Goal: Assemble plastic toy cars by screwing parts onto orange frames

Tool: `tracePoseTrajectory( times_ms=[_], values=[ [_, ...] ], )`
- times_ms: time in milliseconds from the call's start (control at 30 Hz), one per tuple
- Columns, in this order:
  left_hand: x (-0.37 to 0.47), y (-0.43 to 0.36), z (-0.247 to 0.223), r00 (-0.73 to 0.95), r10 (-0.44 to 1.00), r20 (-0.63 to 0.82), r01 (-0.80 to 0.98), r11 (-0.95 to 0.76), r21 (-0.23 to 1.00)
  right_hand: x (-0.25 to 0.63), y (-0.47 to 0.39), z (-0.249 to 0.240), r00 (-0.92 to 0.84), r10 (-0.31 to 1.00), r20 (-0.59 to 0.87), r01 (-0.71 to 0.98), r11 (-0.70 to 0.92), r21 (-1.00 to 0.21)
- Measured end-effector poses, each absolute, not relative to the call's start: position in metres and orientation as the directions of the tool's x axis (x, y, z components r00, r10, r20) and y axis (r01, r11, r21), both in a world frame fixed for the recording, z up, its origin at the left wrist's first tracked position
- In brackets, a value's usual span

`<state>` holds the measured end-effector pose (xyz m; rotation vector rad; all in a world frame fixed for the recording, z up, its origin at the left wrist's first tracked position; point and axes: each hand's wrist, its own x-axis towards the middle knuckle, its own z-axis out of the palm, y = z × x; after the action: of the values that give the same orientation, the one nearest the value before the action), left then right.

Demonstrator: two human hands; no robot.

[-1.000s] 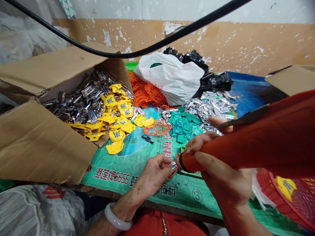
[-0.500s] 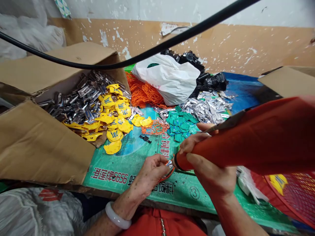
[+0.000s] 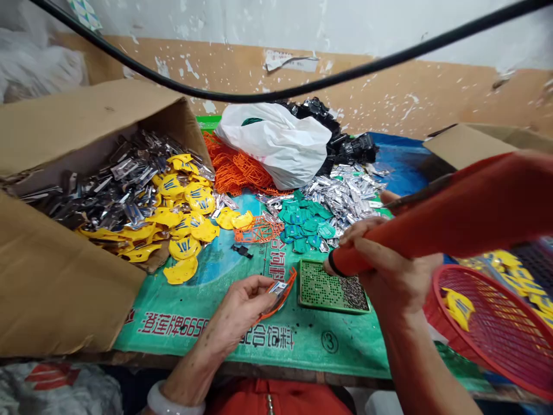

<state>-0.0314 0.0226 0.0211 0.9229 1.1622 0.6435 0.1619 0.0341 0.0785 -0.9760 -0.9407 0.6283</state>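
My left hand (image 3: 239, 308) pinches a small orange plastic piece with a silver metal part (image 3: 279, 293) just above the green printed mat (image 3: 259, 340). My right hand (image 3: 389, 271) grips the tip of a big orange power tool (image 3: 449, 216), whose black nose hovers over a green perforated tray (image 3: 330, 286) with small dark screws in its right part. The tool tip sits a little right of the held piece and apart from it.
An open cardboard box (image 3: 56, 288) at left spills silver metal parts and yellow plastic pieces (image 3: 185, 213). Beyond lie orange frames (image 3: 237, 170), a white bag (image 3: 276, 144), green pieces (image 3: 302, 222), silver parts (image 3: 349, 190). A red basket (image 3: 496, 334) stands at right. A black cable (image 3: 276, 95) hangs overhead.
The tool tip has lifted off the held piece and moved right, over the screw tray. My left hand lowered slightly with the piece. The view shifted, revealing the tray and more of the basket.
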Motion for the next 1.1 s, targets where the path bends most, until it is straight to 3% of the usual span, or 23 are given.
tracePoseTrajectory(
  times_ms=[233,467,900,1100],
  values=[
    [-0.031,0.024,0.019,0.312,0.829,-0.464,-0.018,0.494,0.869,0.178,0.046,0.044,0.534,0.772,0.344,0.067,0.367,-0.928],
    [-0.032,0.024,0.019,0.276,0.820,-0.501,-0.087,0.540,0.837,0.172,0.049,0.043,0.558,0.747,0.362,0.081,0.384,-0.920],
    [-0.035,0.021,0.010,0.298,0.830,-0.472,-0.082,0.515,0.853,0.169,0.055,0.036,0.560,0.740,0.372,0.071,0.405,-0.912],
    [-0.036,0.021,0.007,0.284,0.846,-0.451,0.005,0.469,0.883,0.168,0.055,0.035,0.575,0.731,0.367,0.089,0.389,-0.917]
  ],
)
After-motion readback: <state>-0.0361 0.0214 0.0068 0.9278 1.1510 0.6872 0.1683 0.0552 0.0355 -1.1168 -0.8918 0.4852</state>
